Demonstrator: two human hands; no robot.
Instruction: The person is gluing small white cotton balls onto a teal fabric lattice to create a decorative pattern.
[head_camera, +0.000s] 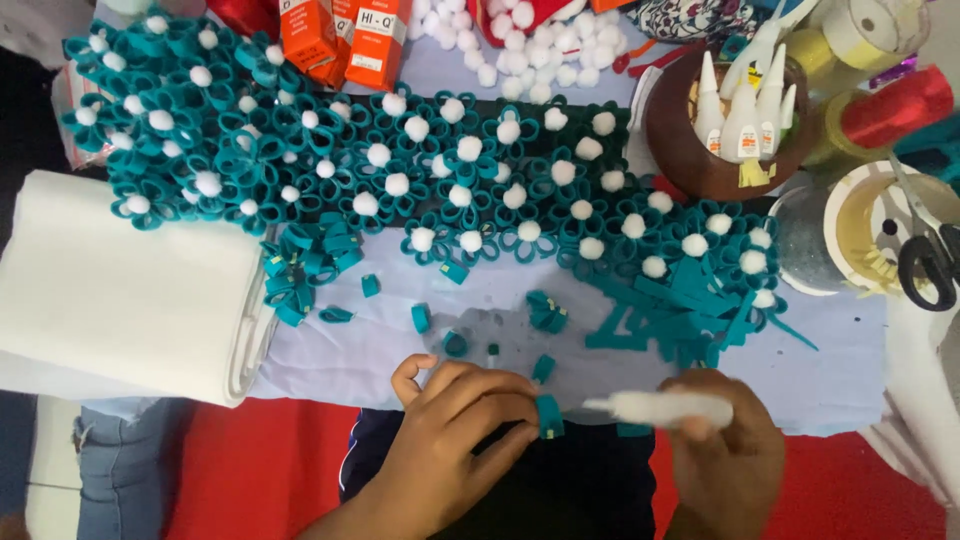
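Down at bottom edge of pale work cloth (330, 360), both hands working close together. Left hand (450, 440) pinching small teal felt loop (548, 415) between fingertips, fingers closed on it. Right hand (725, 455) gripping white glue bottle (665, 408), nozzle pointing left, tip sitting just beside loop. Loose teal loops (421, 317) and felt strips (680, 300) lying scattered just above hands. Finished teal flowers with white pompom centres (470, 180) filling cloth further up. Brown bowl of glue bottles (700, 160) sitting top right, scissors (930, 262) near right edge, folded white fabric (120, 290) lying at left.
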